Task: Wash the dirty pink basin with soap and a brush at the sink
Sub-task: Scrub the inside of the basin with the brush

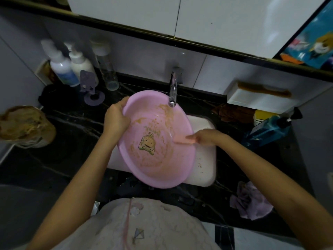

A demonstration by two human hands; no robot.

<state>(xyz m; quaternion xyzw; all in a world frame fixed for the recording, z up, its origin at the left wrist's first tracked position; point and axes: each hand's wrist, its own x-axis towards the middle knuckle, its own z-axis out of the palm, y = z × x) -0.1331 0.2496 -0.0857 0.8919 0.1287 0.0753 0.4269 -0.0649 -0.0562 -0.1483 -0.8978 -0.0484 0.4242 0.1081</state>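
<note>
The pink basin [162,159] is tilted over the white sink [205,159], smeared with brown dirt and showing a cartoon figure on its bottom. My left hand [117,117] grips its upper left rim. My right hand [203,138] holds a pink brush [182,140] whose end lies against the basin's inner right wall. The chrome tap [173,91] stands above the basin's far edge; I cannot tell whether water runs.
Bottles [63,69] and a purple holder [90,87] stand back left on the dark marble counter [75,123]. A blue pump bottle [266,131] and brown cloth [234,114] lie right. A pink cloth [250,201] sits front right, a dirty container [23,127] far left.
</note>
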